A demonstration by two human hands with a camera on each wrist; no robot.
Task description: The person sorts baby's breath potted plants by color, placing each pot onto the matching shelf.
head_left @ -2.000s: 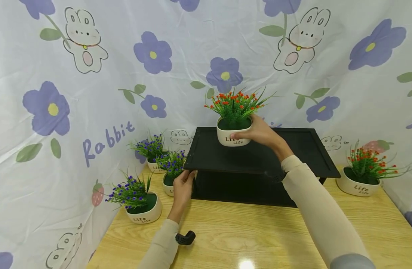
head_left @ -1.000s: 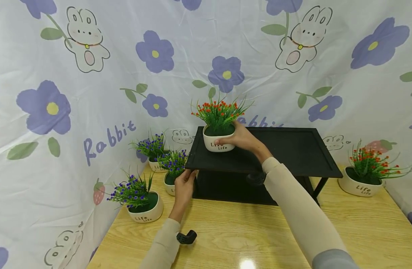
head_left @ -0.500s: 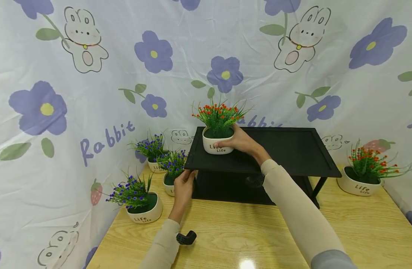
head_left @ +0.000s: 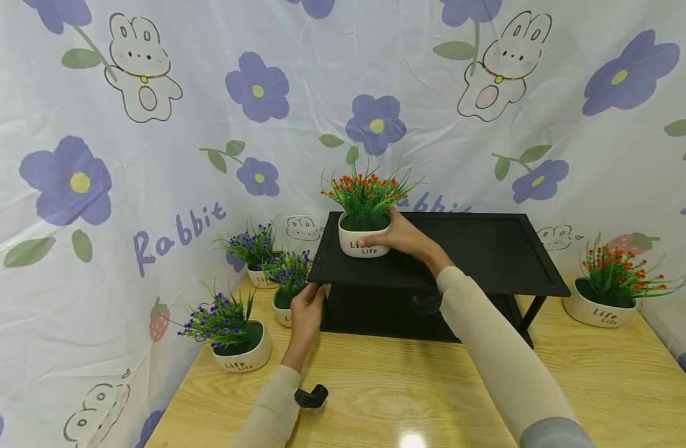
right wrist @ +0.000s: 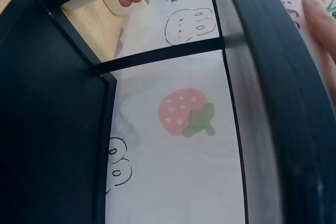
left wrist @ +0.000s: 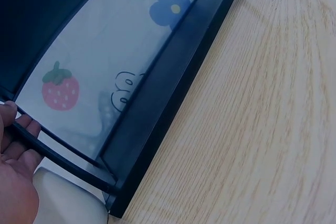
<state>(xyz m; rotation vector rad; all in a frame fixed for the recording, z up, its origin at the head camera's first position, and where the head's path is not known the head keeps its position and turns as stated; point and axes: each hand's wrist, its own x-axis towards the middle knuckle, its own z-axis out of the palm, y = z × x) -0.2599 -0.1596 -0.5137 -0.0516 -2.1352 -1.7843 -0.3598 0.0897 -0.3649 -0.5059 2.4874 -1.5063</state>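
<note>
The right grip (head_left: 407,235) holds the red-flowered pot (head_left: 364,218) at the left end of the top of the rack (head_left: 472,252); the left grip (head_left: 306,311) clasps its side bar (left wrist: 60,160). Best brace firmly, settle the base level, then release gently.

Both arms (head_left: 502,348) stretch forward, the right grip (head_left: 406,234) curled and higher (thumb (head_left: 372,240) foremost), the left grip (head_left: 306,314) curled lower.

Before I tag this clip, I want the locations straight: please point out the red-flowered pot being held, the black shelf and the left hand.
Red-flowered pot (head_left: 354,235): head view, on its white front wall.
Black shelf (head_left: 472,249): head view, on its top board.
Left hand (head_left: 305,316): head view, on the back of the hand.
</note>
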